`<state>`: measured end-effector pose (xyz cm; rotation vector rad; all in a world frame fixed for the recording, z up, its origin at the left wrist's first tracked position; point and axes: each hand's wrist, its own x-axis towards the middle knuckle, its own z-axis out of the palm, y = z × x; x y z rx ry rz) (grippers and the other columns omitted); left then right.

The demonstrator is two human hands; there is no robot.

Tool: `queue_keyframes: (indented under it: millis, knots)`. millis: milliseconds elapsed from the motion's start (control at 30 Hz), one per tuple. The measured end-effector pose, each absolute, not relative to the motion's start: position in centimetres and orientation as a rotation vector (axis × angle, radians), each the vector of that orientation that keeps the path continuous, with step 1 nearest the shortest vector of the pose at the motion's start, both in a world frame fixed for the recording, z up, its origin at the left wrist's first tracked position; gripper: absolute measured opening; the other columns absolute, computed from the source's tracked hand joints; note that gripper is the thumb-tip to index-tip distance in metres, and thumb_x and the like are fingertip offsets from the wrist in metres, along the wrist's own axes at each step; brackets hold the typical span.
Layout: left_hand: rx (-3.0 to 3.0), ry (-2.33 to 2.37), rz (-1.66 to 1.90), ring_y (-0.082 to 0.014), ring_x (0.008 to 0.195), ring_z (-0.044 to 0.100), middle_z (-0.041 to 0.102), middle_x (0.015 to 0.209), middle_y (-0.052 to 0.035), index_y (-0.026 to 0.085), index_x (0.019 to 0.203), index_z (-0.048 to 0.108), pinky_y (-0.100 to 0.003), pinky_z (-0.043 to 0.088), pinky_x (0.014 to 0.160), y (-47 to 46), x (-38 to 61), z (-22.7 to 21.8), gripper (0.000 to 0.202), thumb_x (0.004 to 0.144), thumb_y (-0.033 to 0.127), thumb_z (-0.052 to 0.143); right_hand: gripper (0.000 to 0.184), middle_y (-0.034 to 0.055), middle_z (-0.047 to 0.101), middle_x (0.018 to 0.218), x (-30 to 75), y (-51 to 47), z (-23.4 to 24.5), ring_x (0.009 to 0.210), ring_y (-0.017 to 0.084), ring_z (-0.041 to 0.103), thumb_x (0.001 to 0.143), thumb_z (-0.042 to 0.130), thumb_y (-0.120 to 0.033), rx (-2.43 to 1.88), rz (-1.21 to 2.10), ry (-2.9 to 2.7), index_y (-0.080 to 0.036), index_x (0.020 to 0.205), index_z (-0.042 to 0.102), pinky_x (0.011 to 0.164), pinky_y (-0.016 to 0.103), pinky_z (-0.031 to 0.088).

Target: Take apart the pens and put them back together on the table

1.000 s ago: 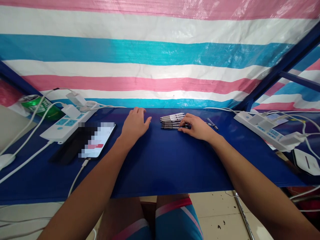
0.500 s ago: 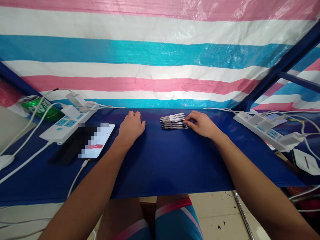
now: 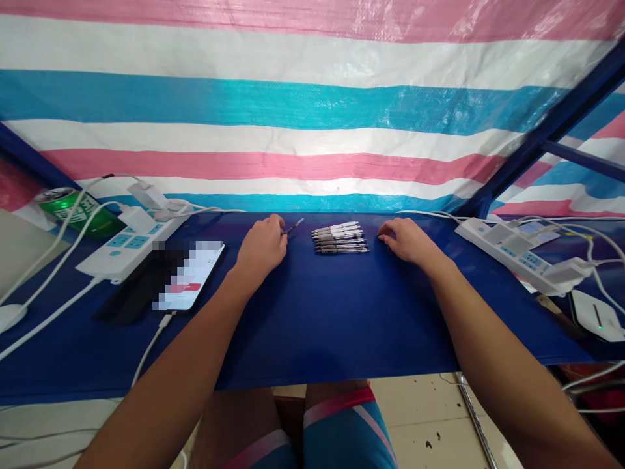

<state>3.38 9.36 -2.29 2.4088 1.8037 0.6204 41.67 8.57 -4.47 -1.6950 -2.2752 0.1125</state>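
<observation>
A slim pen (image 3: pixel 295 225) pokes out rightward from the fingers of my left hand (image 3: pixel 263 244), which is closed on it just above the table. To its right lies a row of several pens (image 3: pixel 340 238), side by side, white and grey at the top and darker with clear barrels toward me. Beyond the right ends of the row, my right hand (image 3: pixel 403 240) rests on the table with its fingers loosely bent and a little apart. It touches none of the pens, and I see nothing in it.
The blue table (image 3: pixel 332 312) meets a striped plastic sheet (image 3: pixel 312 104) behind. At left are a power strip (image 3: pixel 131 244), a charging phone (image 3: pixel 198 280) and a green can (image 3: pixel 81 212). Another power strip (image 3: pixel 522 257) and a white device (image 3: pixel 598 317) sit at right, with loose cables.
My right hand has drawn away to the right from the ends of the pens. My left hand has shifted slightly right, and a pen now shows in its fingers.
</observation>
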Motion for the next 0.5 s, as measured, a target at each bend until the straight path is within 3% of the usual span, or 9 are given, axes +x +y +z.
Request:
queue_keyframes:
  millis: [200, 367, 500]
  knots:
    - [2.455, 1.283, 0.932, -0.0241, 0.115, 0.065, 0.063, 0.126, -0.0118, 0.02, 0.13, 0.065, -0.043, 0.052, 0.109, 8.9, 5.1, -2.1, 0.03, 0.106, 0.017, 0.047, 0.016, 0.0155, 0.077, 0.102, 41.2, 8.1, -4.1, 0.097, 0.031, 0.072, 0.1, 0.06, -0.025, -1.639, 0.15, -2.132, -0.019, 0.099, 0.075, 0.092, 0.046, 0.054]
    - [2.521, 1.004, 0.941, -0.0242, 0.119, 0.062, 0.063, 0.123, -0.0112, 0.021, 0.129, 0.069, -0.043, 0.053, 0.109, 7.8, 6.3, -1.8, 0.031, 0.108, 0.018, 0.046, 0.028, 0.0071, 0.075, 0.088, 38.6, 6.7, -2.9, 0.068, 0.021, 0.07, 0.099, 0.068, -0.049, -1.338, 0.75, -1.788, -0.022, 0.107, 0.066, 0.061, 0.035, 0.055]
    - [2.523, 0.931, 0.916, -0.0239, 0.119, 0.063, 0.064, 0.127, -0.0112, 0.022, 0.129, 0.069, -0.043, 0.053, 0.109, 7.7, 6.7, -2.6, 0.031, 0.107, 0.017, 0.047, 0.039, 0.0038, 0.074, 0.08, 36.6, 5.9, -2.0, 0.066, 0.018, 0.065, 0.086, 0.082, -0.056, -1.155, 1.014, -1.76, -0.021, 0.101, 0.072, 0.062, 0.033, 0.053]
